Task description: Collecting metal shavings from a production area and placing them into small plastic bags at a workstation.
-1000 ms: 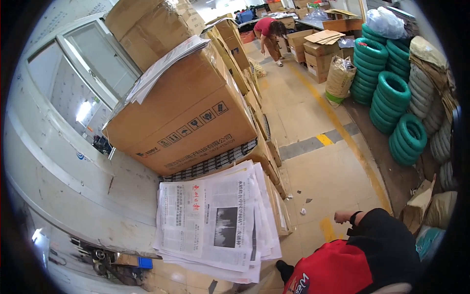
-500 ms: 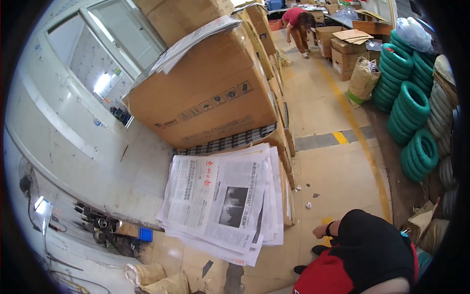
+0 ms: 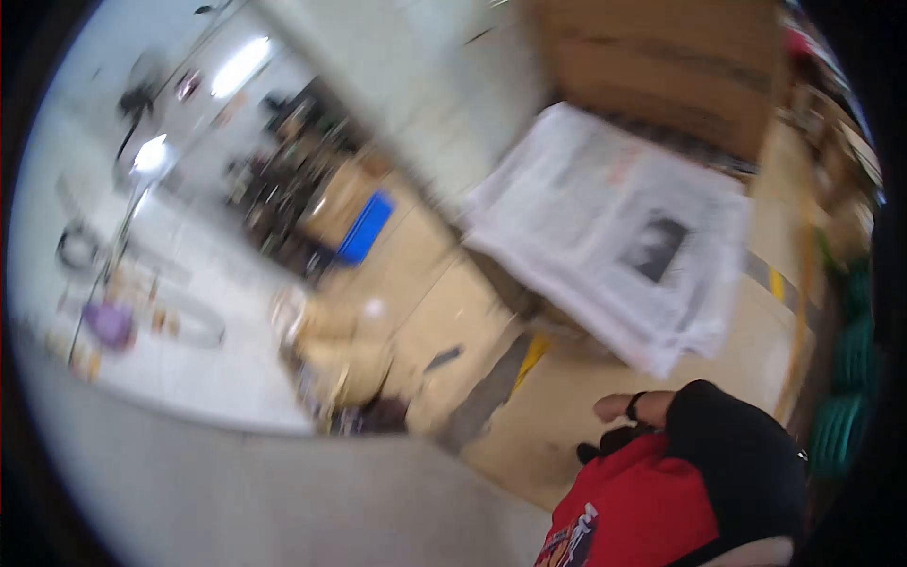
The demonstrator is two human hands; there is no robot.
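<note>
The view is blurred by motion. My right hand (image 3: 619, 407) shows only as a small patch of skin with a dark band at the wrist. It pokes out of a black sleeve (image 3: 732, 454) over a red shirt (image 3: 642, 510) at the lower right. Its fingers are hidden, and I make out nothing in it. It hangs over the tan floor (image 3: 567, 425), just below a thick stack of newspapers (image 3: 624, 236) that juts out at the upper right. My left hand is out of the picture.
A large brown cardboard box (image 3: 661, 66) stands behind the newspapers. A blue object (image 3: 366, 227) and dark clutter (image 3: 283, 189) lie at the middle left by a pale wall (image 3: 189, 378). Green coiled hoses (image 3: 850, 378) line the right edge.
The view has swung sharply left and tilted. The newspapers and boxes have slid to the upper right, and the wall and floor clutter now fill the left. My arm stays at the lower right.
</note>
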